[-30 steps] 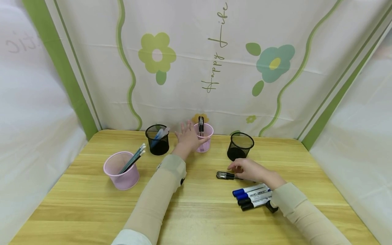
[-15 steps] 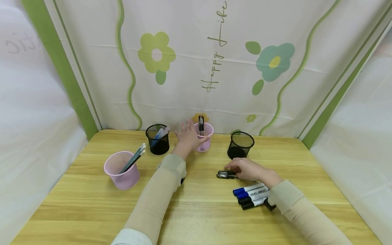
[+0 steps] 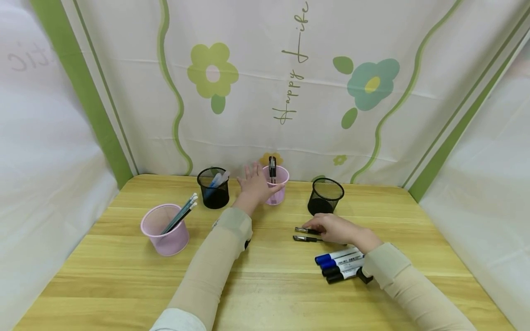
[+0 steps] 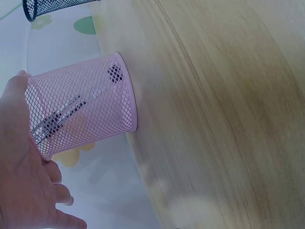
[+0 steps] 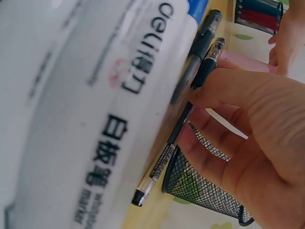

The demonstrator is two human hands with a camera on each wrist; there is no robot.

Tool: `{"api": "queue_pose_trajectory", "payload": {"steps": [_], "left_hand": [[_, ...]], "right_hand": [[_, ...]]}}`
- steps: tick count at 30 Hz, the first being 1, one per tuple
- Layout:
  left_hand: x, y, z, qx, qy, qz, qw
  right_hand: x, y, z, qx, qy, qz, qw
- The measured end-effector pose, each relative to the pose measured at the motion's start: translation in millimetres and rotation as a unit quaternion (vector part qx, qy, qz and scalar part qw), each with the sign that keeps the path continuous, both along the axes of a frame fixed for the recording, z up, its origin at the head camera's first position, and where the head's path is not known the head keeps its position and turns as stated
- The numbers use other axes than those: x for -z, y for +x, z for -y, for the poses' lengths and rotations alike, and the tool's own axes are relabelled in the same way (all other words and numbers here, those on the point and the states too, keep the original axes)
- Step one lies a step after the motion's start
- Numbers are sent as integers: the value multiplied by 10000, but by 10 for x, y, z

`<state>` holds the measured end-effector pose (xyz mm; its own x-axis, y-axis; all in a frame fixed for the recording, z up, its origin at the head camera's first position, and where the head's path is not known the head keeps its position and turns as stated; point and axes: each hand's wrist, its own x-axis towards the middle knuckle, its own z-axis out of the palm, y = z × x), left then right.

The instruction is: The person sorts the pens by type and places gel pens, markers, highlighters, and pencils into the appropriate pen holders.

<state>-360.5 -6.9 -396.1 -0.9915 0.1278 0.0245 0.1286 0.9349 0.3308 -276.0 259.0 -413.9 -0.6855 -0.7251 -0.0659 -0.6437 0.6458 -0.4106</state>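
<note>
Head view: pen handling at the bench, with its likely faults. My right grip pinches the far gel pen, the one nearer the black mesh cup, between thumb and fingertips; whether that pen is clear of the bench I cannot tell. The near gel pen lies just beside it, roughly parallel, so fingers closing low could drag it along or set it rolling. Right wrist view: the pinch sits towards the cap end and leaves a long barrel free; I judge that a quick lift could make the pen swivel. The black mesh cup stands just beyond my knuckles, where a careless rise could knock it. Four whiteboard markers lie beside the right cuff; a lowered arm could scatter them. Left wrist view: my left grip is unclenched, its thumb at the rim of the small pink cup, its other fingers extended past it. That cup holds black pens; a sideways push at the rim could, in my judgement, tip it, since no firm grasp steadies it.
</note>
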Motion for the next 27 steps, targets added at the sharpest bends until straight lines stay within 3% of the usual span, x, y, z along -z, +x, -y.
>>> {"api": "queue_pose_trajectory", "payload": {"steps": [18, 27], "left_hand": [[-18, 13, 2, 34, 151, 55, 9999], [-15, 16, 6, 24, 134, 56, 9999]], "right_hand": [[-264, 53, 11, -10, -16, -99, 9999], [-506, 32, 99, -119, -141, -350, 9992]]}}
